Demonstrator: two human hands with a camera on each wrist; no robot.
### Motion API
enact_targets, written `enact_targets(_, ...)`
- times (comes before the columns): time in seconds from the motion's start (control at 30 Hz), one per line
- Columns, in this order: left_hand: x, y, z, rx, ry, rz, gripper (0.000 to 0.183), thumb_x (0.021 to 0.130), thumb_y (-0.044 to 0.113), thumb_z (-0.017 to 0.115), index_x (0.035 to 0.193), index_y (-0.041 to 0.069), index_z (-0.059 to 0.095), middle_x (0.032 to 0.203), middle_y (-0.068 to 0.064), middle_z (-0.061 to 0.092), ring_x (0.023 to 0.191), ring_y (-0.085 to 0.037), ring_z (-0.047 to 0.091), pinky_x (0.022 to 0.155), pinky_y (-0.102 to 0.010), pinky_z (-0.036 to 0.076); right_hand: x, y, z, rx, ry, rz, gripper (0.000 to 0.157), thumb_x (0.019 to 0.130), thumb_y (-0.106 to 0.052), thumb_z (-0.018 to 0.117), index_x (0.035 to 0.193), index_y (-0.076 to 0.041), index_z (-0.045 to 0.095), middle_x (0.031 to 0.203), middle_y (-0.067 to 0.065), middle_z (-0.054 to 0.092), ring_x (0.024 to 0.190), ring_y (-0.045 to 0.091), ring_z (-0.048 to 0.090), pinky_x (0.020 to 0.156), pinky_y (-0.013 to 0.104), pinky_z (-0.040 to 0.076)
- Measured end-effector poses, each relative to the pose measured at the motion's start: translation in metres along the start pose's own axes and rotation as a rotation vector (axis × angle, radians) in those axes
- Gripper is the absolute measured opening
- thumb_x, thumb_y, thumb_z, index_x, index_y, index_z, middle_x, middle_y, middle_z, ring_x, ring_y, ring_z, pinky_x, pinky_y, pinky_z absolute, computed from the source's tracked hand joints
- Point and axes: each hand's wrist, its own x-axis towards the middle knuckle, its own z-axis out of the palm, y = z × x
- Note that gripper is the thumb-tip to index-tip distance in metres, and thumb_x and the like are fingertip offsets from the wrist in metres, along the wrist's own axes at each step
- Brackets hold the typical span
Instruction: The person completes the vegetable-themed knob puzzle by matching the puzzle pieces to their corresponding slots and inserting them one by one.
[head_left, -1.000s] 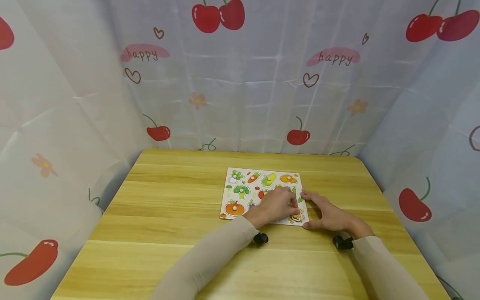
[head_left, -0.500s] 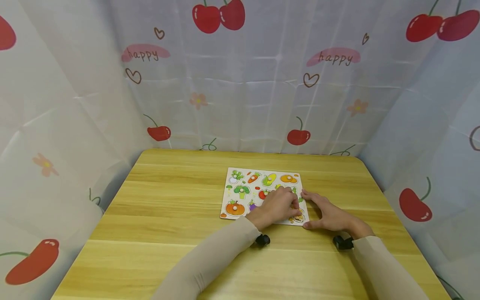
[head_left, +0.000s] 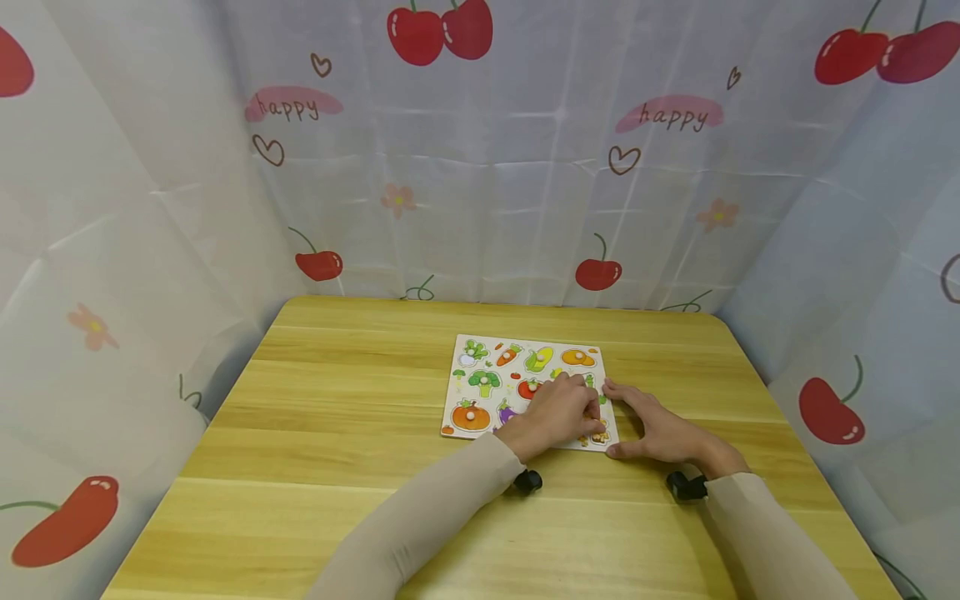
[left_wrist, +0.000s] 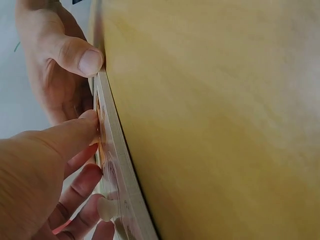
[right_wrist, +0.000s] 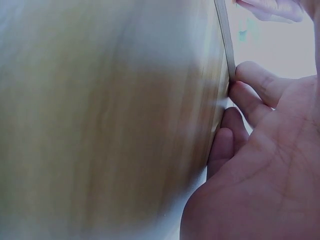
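A pale wooden knob puzzle board (head_left: 459,398) with vegetable pictures lies flat on the table. My left hand (head_left: 555,412) reaches over its near right part. Thumb and index finger pinch a small brown-and-yellow puzzle piece (head_left: 601,437) at the near right corner; the fingers hide its knob. In the left wrist view, the left thumb (left_wrist: 75,132) is right at the board's face, and a pale round knob (left_wrist: 106,208) stands near the other fingers. Spread along the board's right edge, my right hand (head_left: 663,429) touches it with fingertips and thumb, the thumb at the near corner.
Several knobbed pieces sit in the board, including a pumpkin (head_left: 470,417), a broccoli (head_left: 484,383) and a corn (head_left: 538,359). The wooden table (head_left: 337,400) extends around the board. A cherry-print curtain (head_left: 510,225) encloses the back and sides.
The brown-and-yellow piece, earlier raised and askew at the corner, now lies lower, in line with the board. My left hand has shifted slightly right; my right hand stays at the edge.
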Motion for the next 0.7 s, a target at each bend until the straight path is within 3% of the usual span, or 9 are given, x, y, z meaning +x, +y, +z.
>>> enact_targets(0.7,-0.0047,-0.0038,-0.001,-0.021,-0.007,0.048,0.019,0.105,0.049,0.089,0.111,0.031,0.085,0.111,0.01,0.071,0.094,-0.009,0.055,0.077,-0.022,0.044,0.0012,0.0011,0.0017,-0.02,0.011,-0.001,0.11,0.096,-0.048,0.096,0.179,-0.007,0.038,0.194,0.022,0.023,0.175,0.059,0.019,0.133,0.091,0.017)
